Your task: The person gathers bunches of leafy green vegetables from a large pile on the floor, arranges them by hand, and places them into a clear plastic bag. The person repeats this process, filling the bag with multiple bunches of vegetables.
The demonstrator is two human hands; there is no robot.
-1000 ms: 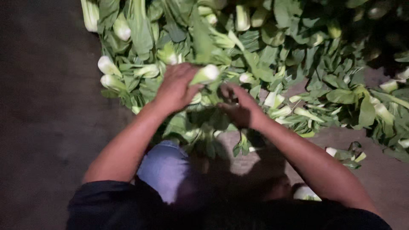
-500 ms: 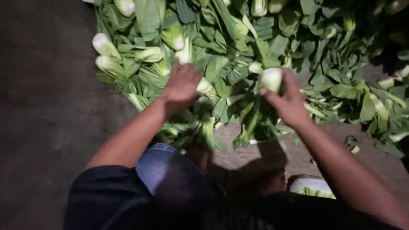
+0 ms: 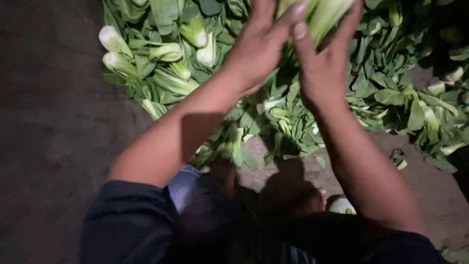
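Both hands, left (image 3: 259,46) and right (image 3: 325,63), grip bok choy head (image 3: 317,14); long axis angles up-right. Bok choy pile (image 3: 166,63) beneath, on ground (image 3: 53,146).

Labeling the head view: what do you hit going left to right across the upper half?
Dark floor → white-stemmed greens at the pile's edge → left hand → right hand, both on one pale green bunch → leafy greens.
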